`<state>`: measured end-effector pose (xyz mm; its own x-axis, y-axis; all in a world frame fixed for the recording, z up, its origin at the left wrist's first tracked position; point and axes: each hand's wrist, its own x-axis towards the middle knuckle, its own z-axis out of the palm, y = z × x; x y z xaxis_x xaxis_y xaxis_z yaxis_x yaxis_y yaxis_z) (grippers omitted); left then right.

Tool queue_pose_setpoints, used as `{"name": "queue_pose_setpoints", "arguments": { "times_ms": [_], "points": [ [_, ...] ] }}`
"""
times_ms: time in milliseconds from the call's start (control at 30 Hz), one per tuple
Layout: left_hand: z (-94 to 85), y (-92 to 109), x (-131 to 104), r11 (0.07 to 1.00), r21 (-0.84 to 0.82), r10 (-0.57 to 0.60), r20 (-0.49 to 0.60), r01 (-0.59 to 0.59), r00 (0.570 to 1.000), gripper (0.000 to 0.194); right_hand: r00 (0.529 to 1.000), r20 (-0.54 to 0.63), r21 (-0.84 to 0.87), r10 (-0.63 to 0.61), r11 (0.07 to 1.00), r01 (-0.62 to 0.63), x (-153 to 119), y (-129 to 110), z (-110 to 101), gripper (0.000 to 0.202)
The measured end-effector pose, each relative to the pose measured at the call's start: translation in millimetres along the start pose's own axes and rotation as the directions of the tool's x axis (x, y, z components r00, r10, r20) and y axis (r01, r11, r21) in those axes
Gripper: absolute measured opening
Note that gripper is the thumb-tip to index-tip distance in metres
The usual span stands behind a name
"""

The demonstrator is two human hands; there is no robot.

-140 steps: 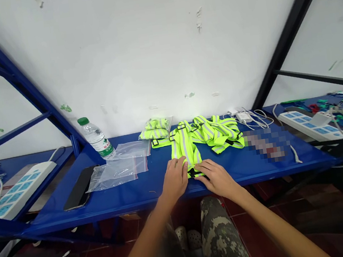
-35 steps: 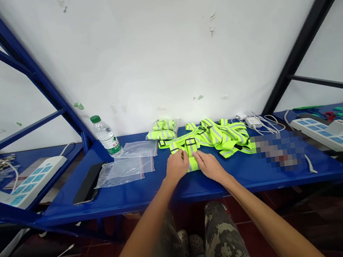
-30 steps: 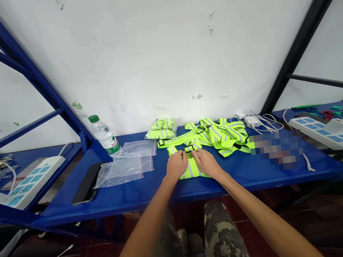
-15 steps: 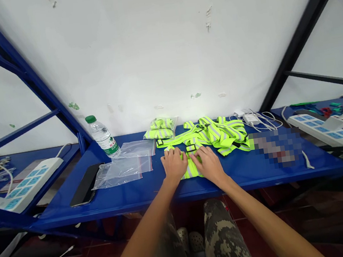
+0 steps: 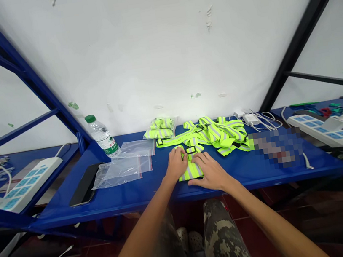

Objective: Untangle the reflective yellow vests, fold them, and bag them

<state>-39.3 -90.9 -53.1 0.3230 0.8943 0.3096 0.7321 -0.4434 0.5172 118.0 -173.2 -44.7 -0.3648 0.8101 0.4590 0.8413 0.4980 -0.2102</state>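
A folded neon-yellow strap (image 5: 191,171) with grey stripes and a black buckle lies near the table's front edge. My left hand (image 5: 177,164) has its fingers curled on the strap's left side, gripping it. On the right side my right hand (image 5: 208,171) rests with its fingers over the strap and its thumb apart at the lower edge. Behind them is a loose pile of the same straps (image 5: 223,132). A clear bag of folded straps (image 5: 160,129) lies by the wall. Flat clear zip bags (image 5: 125,164) are to the left.
A water bottle (image 5: 104,138) stands at the back left, with a black phone (image 5: 85,185) in front of it. White cables and a charger (image 5: 251,119) lie at the back right. Power strips (image 5: 27,182) flank the blue table (image 5: 155,194).
My right hand has shifted slightly down, its thumb now at the strap's lower edge. My left hand has moved a little to the right, with more of the folded strap showing between the hands.
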Motion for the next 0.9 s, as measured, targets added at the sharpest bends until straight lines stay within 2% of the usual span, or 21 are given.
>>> {"name": "queue_pose_setpoints", "arguments": {
  "times_ms": [67,133,267,400,467,533,633,733,833,900],
  "points": [
    [-0.2,0.7,0.2,0.999,0.002,-0.047,0.047,0.047,0.998,0.01,1.0,-0.001,0.011,-0.011,1.0,0.011,-6.0,-1.9,-0.2,0.058],
    [-0.5,1.6,0.3,0.998,-0.008,-0.063,0.087,0.064,0.994,0.013,1.0,-0.011,-0.018,-0.019,1.0,0.019,-11.7,-4.2,0.9,0.052],
    [-4.2,3.7,0.5,0.998,-0.069,0.001,0.119,0.007,0.993,0.018,0.999,-0.016,-0.071,-0.029,0.997,0.027,-17.8,-8.0,2.6,0.042],
    [-15.2,6.2,-3.2,0.966,-0.254,0.083,0.173,-0.037,0.981,0.026,0.999,0.035,-0.091,-0.04,0.995,0.043,-16.9,-11.4,-3.0,0.037],
    [-23.1,7.0,-8.7,0.93,-0.356,0.15,0.144,-0.09,0.978,0.027,0.997,0.06,-0.112,-0.046,0.992,0.052,-15.0,-12.9,-7.6,0.036],
    [-30.9,8.1,-17.2,0.903,-0.412,0.168,0.079,-0.121,0.983,0.029,0.996,0.071,-0.118,-0.047,0.991,0.055,-12.9,-13.7,-11.6,0.036],
    [-38.4,12.1,-31.4,0.902,-0.427,0.071,-0.012,-0.069,0.997,0.031,0.997,0.068,-0.095,-0.028,0.995,0.034,-8.6,-12.5,-14.1,0.037],
    [-37.2,19.3,-39.8,0.931,-0.364,-0.032,-0.117,-0.013,0.993,0.03,0.998,0.055,-0.061,0.008,0.998,-0.005,-2.7,-9.1,-12.4,0.039],
    [-30.1,26.7,-38.4,0.96,-0.28,-0.068,-0.201,0.01,0.977,0.03,0.998,0.042,-0.021,0.043,0.999,-0.042,3.5,-6.2,-8.6,0.041],
    [-25.4,30.1,-33.7,0.972,-0.229,-0.108,-0.214,0.057,0.971,0.03,0.997,0.018,-0.009,0.074,0.997,-0.074,6.6,-5.3,-6.1,0.042]
  ]
}}
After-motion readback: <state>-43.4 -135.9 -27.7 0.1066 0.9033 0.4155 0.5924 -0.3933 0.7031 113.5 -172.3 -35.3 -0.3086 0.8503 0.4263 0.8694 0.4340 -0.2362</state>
